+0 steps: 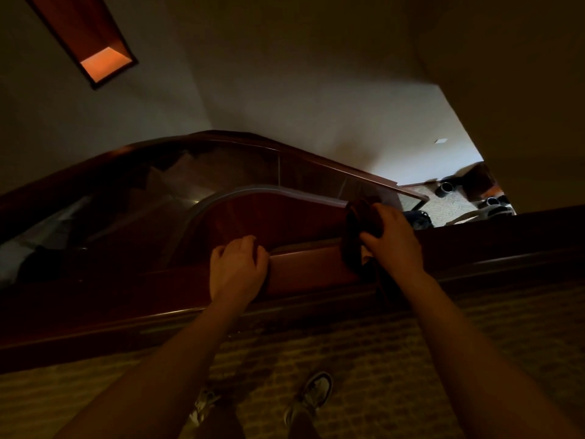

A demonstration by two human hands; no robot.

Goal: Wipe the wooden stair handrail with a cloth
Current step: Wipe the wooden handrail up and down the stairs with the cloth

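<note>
Head view: right hand [391, 236] grips dark cloth [356, 236] on wooden handrail [304, 267], left hand [237, 267] clasps rail; wiping mid-run, progress unclear.

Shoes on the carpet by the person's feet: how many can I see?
2. The left shoe is on the carpet near the bottom edge, partly dark; the right shoe is beside it, clearer.

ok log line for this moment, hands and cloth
step: wiping | left hand: grips handrail | right hand: holds dark cloth wrapped over handrail | floor: patterned carpet
</note>
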